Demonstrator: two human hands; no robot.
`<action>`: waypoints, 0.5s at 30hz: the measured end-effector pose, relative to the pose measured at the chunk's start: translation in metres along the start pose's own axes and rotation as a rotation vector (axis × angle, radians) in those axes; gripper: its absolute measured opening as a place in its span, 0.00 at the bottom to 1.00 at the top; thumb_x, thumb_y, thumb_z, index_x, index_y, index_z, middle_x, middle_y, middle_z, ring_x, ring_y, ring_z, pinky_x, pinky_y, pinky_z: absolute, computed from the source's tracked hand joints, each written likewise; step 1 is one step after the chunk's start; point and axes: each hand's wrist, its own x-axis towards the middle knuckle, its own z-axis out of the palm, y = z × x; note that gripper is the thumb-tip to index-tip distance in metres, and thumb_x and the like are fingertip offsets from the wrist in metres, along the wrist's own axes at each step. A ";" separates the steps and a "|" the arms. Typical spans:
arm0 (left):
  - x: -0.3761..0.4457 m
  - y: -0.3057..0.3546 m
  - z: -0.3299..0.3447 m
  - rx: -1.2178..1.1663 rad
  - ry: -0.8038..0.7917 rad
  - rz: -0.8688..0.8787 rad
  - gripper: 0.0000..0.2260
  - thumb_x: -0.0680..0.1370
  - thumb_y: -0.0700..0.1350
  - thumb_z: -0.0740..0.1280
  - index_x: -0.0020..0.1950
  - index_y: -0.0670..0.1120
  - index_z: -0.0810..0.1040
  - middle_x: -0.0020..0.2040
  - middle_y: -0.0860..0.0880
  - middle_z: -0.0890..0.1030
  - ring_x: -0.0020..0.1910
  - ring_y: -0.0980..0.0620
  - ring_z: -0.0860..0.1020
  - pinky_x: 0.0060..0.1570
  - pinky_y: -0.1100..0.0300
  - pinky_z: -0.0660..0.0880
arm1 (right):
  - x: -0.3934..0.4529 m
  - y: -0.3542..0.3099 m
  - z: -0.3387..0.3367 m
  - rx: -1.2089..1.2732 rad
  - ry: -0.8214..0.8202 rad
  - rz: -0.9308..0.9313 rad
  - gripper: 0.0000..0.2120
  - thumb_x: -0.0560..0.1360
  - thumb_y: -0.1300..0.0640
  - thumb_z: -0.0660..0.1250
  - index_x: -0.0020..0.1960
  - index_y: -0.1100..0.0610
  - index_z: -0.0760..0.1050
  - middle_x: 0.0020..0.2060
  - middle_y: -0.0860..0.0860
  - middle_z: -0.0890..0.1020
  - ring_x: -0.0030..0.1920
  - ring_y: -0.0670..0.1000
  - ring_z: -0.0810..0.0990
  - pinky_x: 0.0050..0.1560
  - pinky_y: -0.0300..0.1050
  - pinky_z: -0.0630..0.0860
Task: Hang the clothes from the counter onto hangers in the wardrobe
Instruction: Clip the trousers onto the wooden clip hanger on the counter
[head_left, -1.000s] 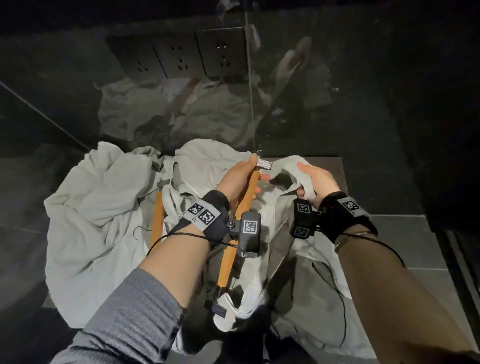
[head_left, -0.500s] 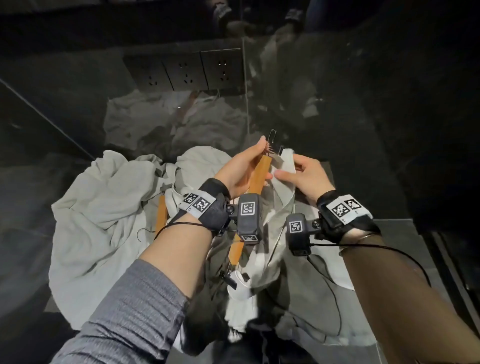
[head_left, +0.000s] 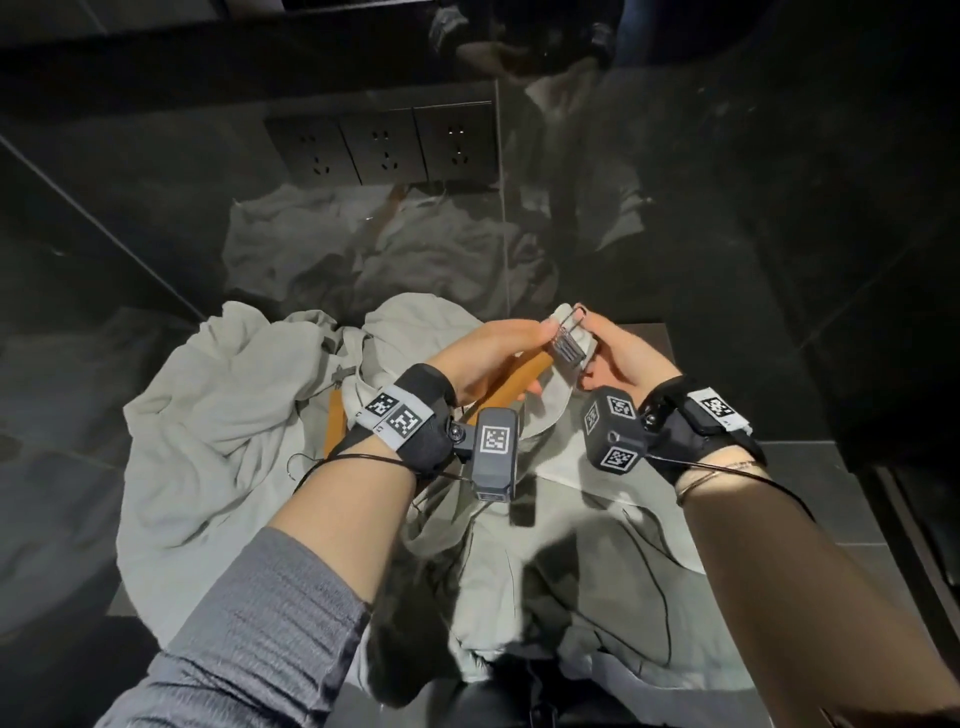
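Pale grey-green clothes (head_left: 218, 441) lie heaped on the dark counter (head_left: 644, 338). My left hand (head_left: 488, 358) grips a wooden hanger (head_left: 519, 374) near its end, where a metal clip (head_left: 569, 345) sits. My right hand (head_left: 618, 358) pinches a fold of the pale garment (head_left: 566, 314) at that clip. The garment (head_left: 561, 545) hangs down from the hanger toward me. A second wooden hanger bar (head_left: 332, 426) pokes out of the pile on the left.
A glossy dark wall (head_left: 727, 234) rises behind the counter and mirrors the clothes. Three wall sockets (head_left: 384, 145) sit in it at the upper centre. Grey floor tiles (head_left: 810, 499) show at the right.
Both hands have moved up and right with the hanger. The clip end is now between the two hands, and my right hand has gone from the fabric edge to the clip.
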 end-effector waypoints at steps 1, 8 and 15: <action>-0.001 -0.002 0.001 0.018 -0.012 0.011 0.15 0.74 0.57 0.65 0.50 0.47 0.80 0.46 0.43 0.79 0.38 0.48 0.76 0.42 0.55 0.72 | -0.002 -0.003 0.000 0.007 0.043 -0.052 0.09 0.78 0.56 0.63 0.46 0.60 0.80 0.33 0.55 0.81 0.30 0.50 0.80 0.30 0.39 0.77; 0.000 -0.006 -0.005 -0.023 0.200 0.023 0.12 0.79 0.55 0.62 0.50 0.47 0.72 0.38 0.47 0.78 0.36 0.49 0.79 0.35 0.58 0.76 | -0.015 -0.042 0.002 -0.008 0.219 -0.575 0.06 0.77 0.62 0.65 0.50 0.55 0.79 0.42 0.48 0.85 0.44 0.45 0.83 0.44 0.39 0.78; -0.006 -0.002 -0.011 -0.095 0.421 0.154 0.10 0.80 0.51 0.63 0.53 0.45 0.77 0.40 0.45 0.80 0.37 0.50 0.79 0.28 0.66 0.73 | -0.008 -0.021 0.003 -0.451 0.222 -0.418 0.07 0.75 0.64 0.66 0.52 0.59 0.79 0.31 0.44 0.83 0.31 0.41 0.79 0.27 0.33 0.72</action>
